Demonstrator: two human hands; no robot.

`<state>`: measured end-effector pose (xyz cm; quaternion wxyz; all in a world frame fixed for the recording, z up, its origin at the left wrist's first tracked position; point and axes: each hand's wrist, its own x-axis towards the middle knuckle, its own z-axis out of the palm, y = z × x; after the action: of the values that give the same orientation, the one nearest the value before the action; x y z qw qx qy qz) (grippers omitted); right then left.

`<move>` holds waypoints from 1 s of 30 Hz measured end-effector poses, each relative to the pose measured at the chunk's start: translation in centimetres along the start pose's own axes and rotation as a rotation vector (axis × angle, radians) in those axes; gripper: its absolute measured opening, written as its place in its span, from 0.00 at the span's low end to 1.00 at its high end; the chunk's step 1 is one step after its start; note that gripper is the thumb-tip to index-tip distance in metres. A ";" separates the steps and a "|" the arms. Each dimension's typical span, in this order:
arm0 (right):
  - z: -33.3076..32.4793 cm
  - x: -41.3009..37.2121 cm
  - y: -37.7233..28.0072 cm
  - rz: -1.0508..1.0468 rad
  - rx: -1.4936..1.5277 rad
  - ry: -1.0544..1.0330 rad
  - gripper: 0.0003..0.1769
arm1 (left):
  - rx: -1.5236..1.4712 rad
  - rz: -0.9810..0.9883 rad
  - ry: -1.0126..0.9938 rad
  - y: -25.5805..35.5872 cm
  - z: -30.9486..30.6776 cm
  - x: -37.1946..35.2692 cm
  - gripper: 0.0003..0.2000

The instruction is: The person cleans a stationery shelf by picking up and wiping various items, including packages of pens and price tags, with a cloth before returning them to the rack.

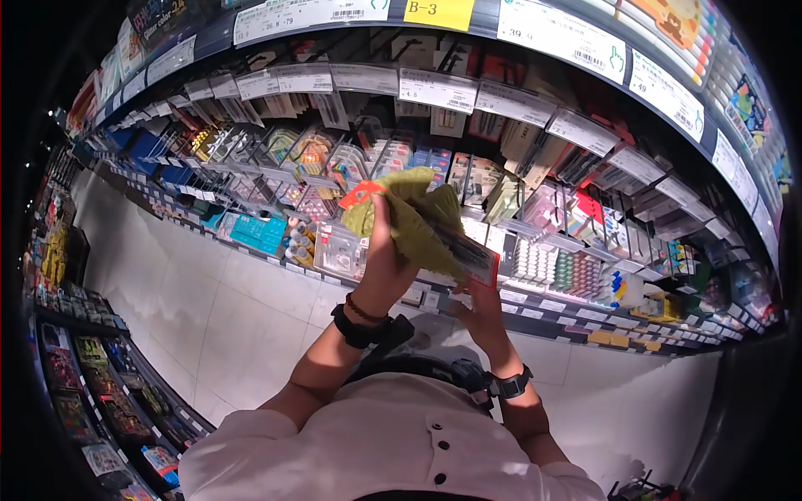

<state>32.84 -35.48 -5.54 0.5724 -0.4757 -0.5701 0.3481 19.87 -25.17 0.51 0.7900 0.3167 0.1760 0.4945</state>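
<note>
My left hand grips a yellow-green cloth, thumb on top. An orange-red patch shows at the cloth's upper left corner. The cloth lies bunched across a flat clear packet with a red edge and dark slim items inside, which look like pens. My right hand has its fingers closed at the packet's lower right end. Much of the packet is hidden under the cloth. Both hands are in front of the shelf, above its lower trays.
A curved shop shelf with price labels and hanging packs stretches ahead. Below lie trays with colored bottles and a teal box. Another display rack stands at left, with tiled floor between.
</note>
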 end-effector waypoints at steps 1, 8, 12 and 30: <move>0.2 0.6 -0.7 0.069 -0.182 0.004 0.31 | -0.109 -0.030 0.013 0.0 0.4 0.1 0.29; 1.0 1.3 -4.1 -0.133 -0.226 0.144 0.12 | -0.138 0.023 0.091 0.5 0.4 0.4 0.28; 0.7 1.5 -6.3 -0.283 -0.404 0.293 0.09 | -0.122 0.085 0.087 0.0 0.5 0.4 0.25; 0.8 3.2 -3.3 0.096 -0.491 0.280 0.32 | 0.377 -0.127 0.051 -2.8 1.7 -2.2 0.21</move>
<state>31.92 -33.33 -1.51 0.4963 -0.6698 -0.5295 0.1573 21.74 -28.60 -0.24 0.7415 0.4347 0.3052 0.4099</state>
